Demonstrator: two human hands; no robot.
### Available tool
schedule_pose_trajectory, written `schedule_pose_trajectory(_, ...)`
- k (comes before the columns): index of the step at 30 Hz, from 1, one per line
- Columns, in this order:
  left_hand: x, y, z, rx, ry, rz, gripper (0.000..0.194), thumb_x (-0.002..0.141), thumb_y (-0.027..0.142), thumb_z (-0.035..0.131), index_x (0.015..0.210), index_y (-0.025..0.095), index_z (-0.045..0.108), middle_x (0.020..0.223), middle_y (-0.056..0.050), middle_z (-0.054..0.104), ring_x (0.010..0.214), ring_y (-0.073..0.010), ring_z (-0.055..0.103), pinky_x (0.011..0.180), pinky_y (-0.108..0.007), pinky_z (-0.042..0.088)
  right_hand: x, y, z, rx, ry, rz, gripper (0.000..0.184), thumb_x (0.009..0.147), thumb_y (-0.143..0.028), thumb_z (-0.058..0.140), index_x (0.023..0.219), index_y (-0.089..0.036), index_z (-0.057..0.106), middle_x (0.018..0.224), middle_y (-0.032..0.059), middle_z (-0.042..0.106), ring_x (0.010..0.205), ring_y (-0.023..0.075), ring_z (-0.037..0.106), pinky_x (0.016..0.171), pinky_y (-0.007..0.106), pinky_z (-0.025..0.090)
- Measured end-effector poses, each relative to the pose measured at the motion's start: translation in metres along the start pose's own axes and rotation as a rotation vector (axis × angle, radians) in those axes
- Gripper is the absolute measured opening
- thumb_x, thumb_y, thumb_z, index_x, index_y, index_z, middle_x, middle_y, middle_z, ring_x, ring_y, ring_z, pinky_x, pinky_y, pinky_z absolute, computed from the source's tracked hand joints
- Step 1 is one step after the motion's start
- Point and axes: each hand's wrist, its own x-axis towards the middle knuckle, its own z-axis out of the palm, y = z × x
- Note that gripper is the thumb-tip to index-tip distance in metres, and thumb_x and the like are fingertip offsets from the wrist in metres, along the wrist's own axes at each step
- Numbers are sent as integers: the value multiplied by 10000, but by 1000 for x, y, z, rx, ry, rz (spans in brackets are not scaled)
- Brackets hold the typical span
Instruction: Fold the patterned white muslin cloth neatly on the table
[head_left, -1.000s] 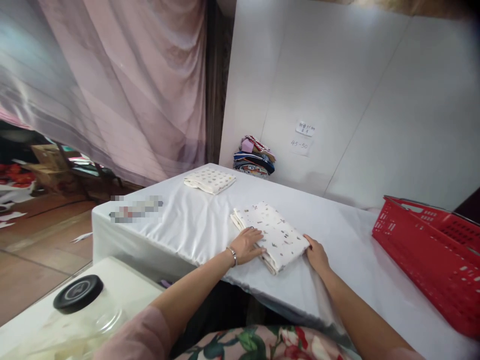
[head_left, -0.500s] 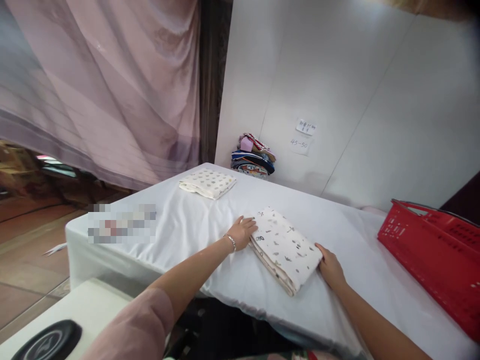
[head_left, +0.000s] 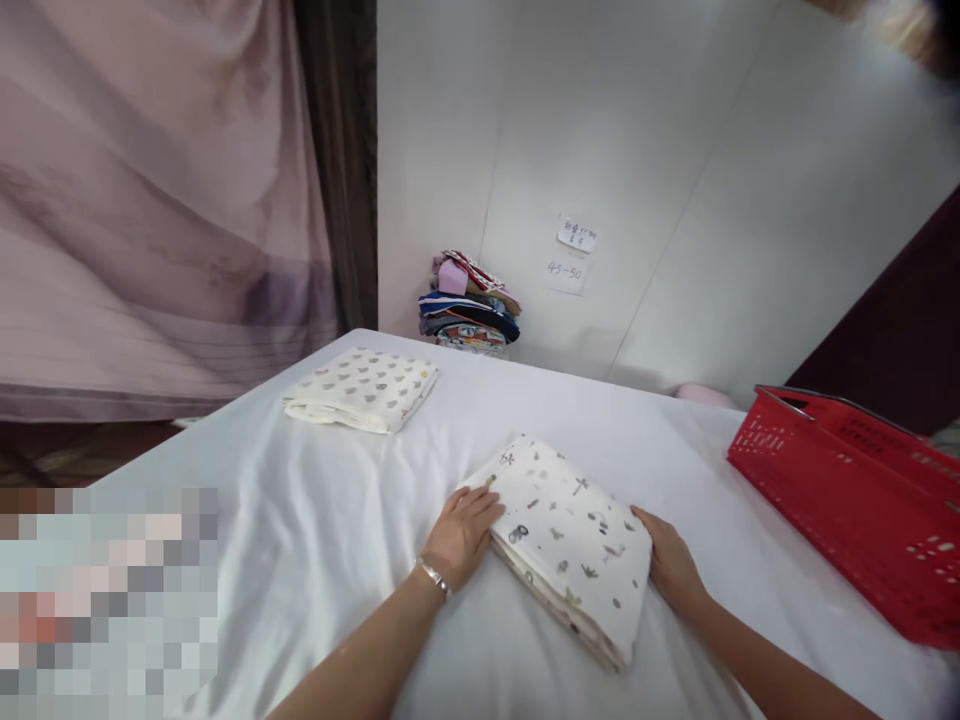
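Note:
A folded white cloth (head_left: 566,545), printed with small plants and animals, lies at an angle on the white-covered table (head_left: 315,560). My left hand (head_left: 461,530), with a silver bracelet at its wrist, rests on the cloth's left edge, fingers stretched flat over it. At the opposite edge, my right hand (head_left: 673,562) has its fingers curled against the cloth's side near the far right corner; its thumb is hidden. Farther back on the left sits a second folded cloth (head_left: 364,388), cream with grey leaf-like shapes, apart from both hands.
A red plastic basket (head_left: 847,500) stands at the right of the table. Beyond the far edge rises a stack of folded fabrics (head_left: 469,305) against the white wall (head_left: 637,120), which bears paper notes (head_left: 566,272). A pink curtain (head_left: 165,200) hangs at left. A blurred-out patch covers the lower left.
My view has shifted closer and to the right, so the table fills more of it. Both hands remain at opposite edges of the printed cloth.

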Motion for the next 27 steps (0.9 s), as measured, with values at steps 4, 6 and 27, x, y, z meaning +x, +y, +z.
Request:
schedule_pose_trajectory(4, -2, -1, 0, -5, 4, -13, 447, 745, 81, 444, 1146, 236, 569, 1245, -42, 548, 1201, -221, 437, 1031, -466, 320, -1, -8, -2, 1, -26, 46, 453, 796, -350, 409, 1233, -254, 478, 1238, 49, 526, 1122, 251, 456, 946, 393, 352)
schedule_pose_trajectory(6, -3, -2, -1, 5, 3, 1, 461, 740, 79, 441, 1155, 236, 563, 1254, -49, 540, 1201, -229, 438, 1024, -476, 332, 0, -9, -2, 3, -39, 56, 457, 791, -335, 426, 1241, -270, 469, 1245, 45, 519, 1129, 248, 451, 950, 389, 349)
schedule_pose_trajectory(27, 2, -5, -8, 244, 73, -19, 363, 789, 190, 470, 1128, 277, 565, 1174, -41, 597, 1208, -244, 429, 1051, -547, 202, 34, 8, -5, 262, -68, 1, 454, 689, -155, 392, 1090, -206, 600, 1068, 39, 613, 1015, 194, 522, 903, 326, 394)
